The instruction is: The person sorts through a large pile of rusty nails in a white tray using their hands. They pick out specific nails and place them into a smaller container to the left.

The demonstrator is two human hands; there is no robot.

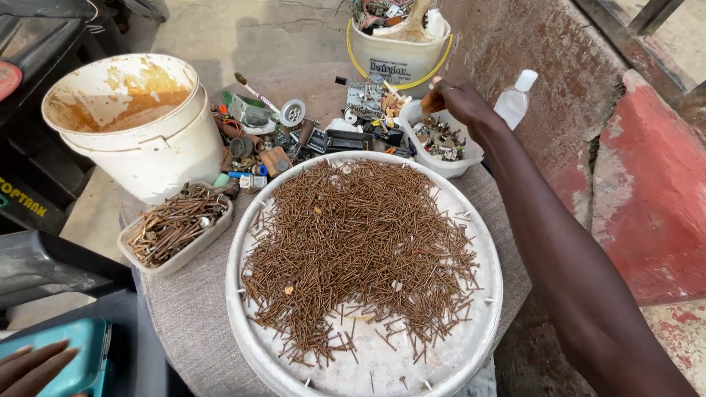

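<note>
Right hand [457, 99] reached over the far-right edge of the table [184, 309], fingers pinched on a small brown piece above the white tub [471, 158]; left hand [33, 367] lay flat, empty, at the near-left corner.

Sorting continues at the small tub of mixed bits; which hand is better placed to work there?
Right. The right hand hovers over the small tub; the left hand rests far off on a teal tray.

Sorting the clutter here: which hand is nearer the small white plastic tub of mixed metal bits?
Right. The right hand hovers at the small white plastic tub rim; the left hand rests far off on a teal case.
</note>
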